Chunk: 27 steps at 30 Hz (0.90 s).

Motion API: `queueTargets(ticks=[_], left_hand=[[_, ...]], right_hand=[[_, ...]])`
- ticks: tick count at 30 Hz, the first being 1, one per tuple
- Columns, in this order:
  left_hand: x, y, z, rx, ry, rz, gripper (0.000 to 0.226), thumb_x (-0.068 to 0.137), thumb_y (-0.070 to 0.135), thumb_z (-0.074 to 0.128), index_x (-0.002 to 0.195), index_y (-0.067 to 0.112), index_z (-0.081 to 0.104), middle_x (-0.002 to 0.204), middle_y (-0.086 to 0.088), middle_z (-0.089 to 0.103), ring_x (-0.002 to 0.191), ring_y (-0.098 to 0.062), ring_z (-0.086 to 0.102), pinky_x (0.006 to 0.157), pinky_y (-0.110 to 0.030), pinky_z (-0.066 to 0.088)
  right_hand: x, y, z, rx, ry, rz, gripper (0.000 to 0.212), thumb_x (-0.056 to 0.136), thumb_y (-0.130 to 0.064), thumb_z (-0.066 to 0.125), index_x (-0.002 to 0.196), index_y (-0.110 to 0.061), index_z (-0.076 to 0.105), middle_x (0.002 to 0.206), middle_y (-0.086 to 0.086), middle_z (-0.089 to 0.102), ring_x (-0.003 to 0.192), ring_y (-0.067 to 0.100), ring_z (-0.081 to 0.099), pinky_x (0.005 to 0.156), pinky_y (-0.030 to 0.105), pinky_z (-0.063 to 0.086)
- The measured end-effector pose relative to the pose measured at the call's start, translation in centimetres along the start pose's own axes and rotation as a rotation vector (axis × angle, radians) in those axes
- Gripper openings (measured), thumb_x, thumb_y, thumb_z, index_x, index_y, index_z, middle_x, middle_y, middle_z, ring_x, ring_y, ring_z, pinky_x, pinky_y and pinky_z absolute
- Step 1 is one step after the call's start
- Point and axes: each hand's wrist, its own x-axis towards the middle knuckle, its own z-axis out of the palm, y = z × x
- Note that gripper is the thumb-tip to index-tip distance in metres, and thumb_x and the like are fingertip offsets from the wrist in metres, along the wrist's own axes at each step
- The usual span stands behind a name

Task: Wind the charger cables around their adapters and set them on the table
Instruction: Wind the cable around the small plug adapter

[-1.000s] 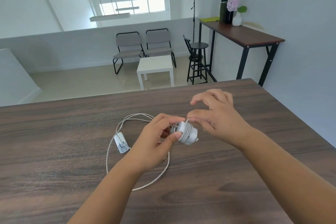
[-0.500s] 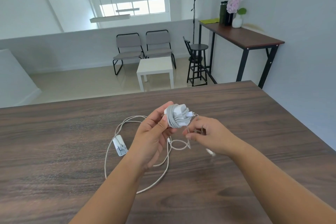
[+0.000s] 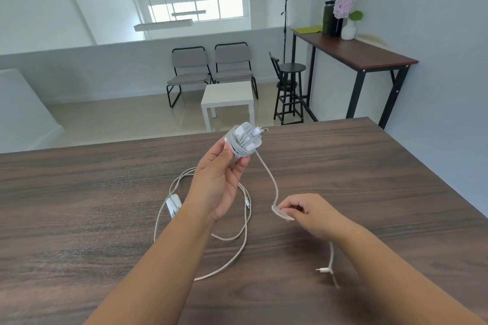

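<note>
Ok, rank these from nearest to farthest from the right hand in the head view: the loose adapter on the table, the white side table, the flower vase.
1. Loose adapter, on the table to the left of the right hand.
2. White side table, on the floor beyond the table's far edge.
3. Flower vase, on the high table at far right.

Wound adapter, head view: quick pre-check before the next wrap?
1. Left hand grips wound adapter: ok.
2. Right hand pinches the loose cable tail: ok.
3. Tail wound in: not ok, it hangs loose to its plug.
4. Existing wraps tight: cannot tell.
5. Second charger on the table: not ok, cable unwound.
6. The two cables untangled: cannot tell.
</note>
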Motion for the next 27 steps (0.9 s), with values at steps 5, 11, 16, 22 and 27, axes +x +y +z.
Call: queueTargets(ticks=[5,11,16,22,27], left_hand=[[1.7,1.1,0.6,0.009,0.045,0.080,0.025,0.101,0.007,0.042,0.115,0.007,0.062,0.108,-0.006,0.071,0.091,-0.012,0.067,0.077,-0.018,0.055],[3.5,-0.4,-1.7,0.323,0.234,0.194,0.030,0.101,0.006,0.045,0.127,0.009,0.057,0.110,0.000,0.066,0.091,-0.009,0.062,0.073,-0.015,0.052],[3.5,-1.2,-3.3,0.529,0.344,0.243,0.025,0.100,0.012,0.049,0.120,0.023,0.059,0.125,-0.010,0.061,0.099,-0.012,0.061,0.073,-0.015,0.051],[2.7,-1.2,-3.1,0.586,0.226,0.226,0.025,0.099,0.010,0.049,0.114,0.025,0.062,0.113,-0.007,0.062,0.087,-0.006,0.061,0.071,-0.015,0.050],[1.5,-2.9,-1.1,0.535,0.092,0.115,0.026,0.099,0.006,0.047,0.118,0.018,0.062,0.103,-0.003,0.063,0.084,-0.007,0.060,0.069,-0.015,0.050]], right_hand=[[-0.3,0.9,0.9,-0.411,-0.166,0.037,0.021,0.095,-0.031,0.047,0.084,-0.044,0.060,0.111,-0.020,0.053,0.111,0.008,0.037,0.098,0.035,0.029],[-0.4,0.2,-0.1,0.467,-0.165,0.167,0.019,0.070,-0.023,0.040,0.057,-0.012,0.049,0.051,-0.001,0.044,0.047,0.007,0.041,0.058,0.025,0.037],[0.1,1.4,-1.4,0.634,0.265,0.321,0.034,0.089,-0.036,0.056,0.063,-0.014,0.053,0.045,-0.006,0.033,0.044,0.011,0.026,0.047,0.026,0.021],[1.2,2.0,-2.4,0.216,0.252,0.501,0.020,0.089,-0.026,0.048,0.092,-0.035,0.065,0.077,-0.007,0.067,0.093,0.019,0.062,0.081,0.031,0.046],[2.4,-3.9,-1.1,0.160,0.241,0.174,0.045,0.091,-0.030,0.045,0.135,-0.036,0.047,0.138,-0.011,0.049,0.135,0.017,0.034,0.111,0.040,0.030]])
